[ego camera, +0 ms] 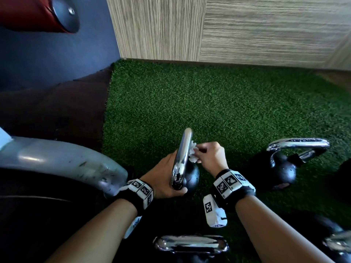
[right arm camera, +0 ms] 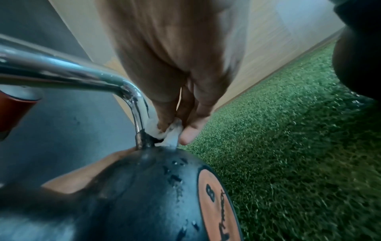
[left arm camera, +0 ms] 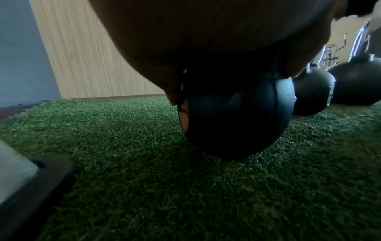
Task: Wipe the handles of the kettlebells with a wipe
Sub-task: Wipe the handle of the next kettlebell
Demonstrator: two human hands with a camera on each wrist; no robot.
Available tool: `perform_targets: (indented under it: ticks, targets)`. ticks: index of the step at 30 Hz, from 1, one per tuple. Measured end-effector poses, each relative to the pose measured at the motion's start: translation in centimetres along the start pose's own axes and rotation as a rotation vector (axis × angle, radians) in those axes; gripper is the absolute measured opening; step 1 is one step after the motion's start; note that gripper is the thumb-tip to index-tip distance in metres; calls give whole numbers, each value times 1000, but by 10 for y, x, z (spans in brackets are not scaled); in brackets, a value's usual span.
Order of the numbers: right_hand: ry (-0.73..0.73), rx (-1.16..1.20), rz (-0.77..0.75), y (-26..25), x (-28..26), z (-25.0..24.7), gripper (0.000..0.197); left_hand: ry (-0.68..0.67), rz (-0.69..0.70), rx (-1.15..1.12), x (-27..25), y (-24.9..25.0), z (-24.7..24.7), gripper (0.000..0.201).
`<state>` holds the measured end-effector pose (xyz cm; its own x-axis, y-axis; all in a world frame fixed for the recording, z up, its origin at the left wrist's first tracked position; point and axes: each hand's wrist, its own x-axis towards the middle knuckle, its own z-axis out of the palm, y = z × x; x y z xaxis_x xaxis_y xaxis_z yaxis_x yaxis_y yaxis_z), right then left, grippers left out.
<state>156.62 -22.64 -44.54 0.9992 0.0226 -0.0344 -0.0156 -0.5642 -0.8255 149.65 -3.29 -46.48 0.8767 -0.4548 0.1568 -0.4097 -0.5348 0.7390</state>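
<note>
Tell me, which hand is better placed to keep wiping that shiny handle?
The right hand, probably. It pinches the white wipe against the chrome handle, low near the black ball in the right wrist view. The left hand grips the kettlebell, steadying it.

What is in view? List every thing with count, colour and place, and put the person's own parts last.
held kettlebell: one, black with chrome handle, centre, on the turf
other kettlebells: three, black with chrome handles; right, bottom centre, bottom right corner
wipe: one, white, crumpled against the held kettlebell's handle
turf: one, green, covering the floor
wall panels: beige wood-grain, behind the turf
machine frame: one, grey, scuffed, left
red pad: one, metal end cap, top left
wrist bands: two, black with white markers, one per wrist
left grip: holds the handle's near end
right grip: pinches the wipe
</note>
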Motion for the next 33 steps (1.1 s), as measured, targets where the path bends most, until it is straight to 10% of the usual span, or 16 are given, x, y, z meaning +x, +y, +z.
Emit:
perform_targets:
  ticks: [20, 33]
  targets:
    - [158, -89, -415, -27, 0, -13, 10, 25, -203, -6, -1, -10, 9, 126]
    - [86, -2, -482, -40, -8, -25, 19, 23, -238, -68, 7, -10, 3, 102]
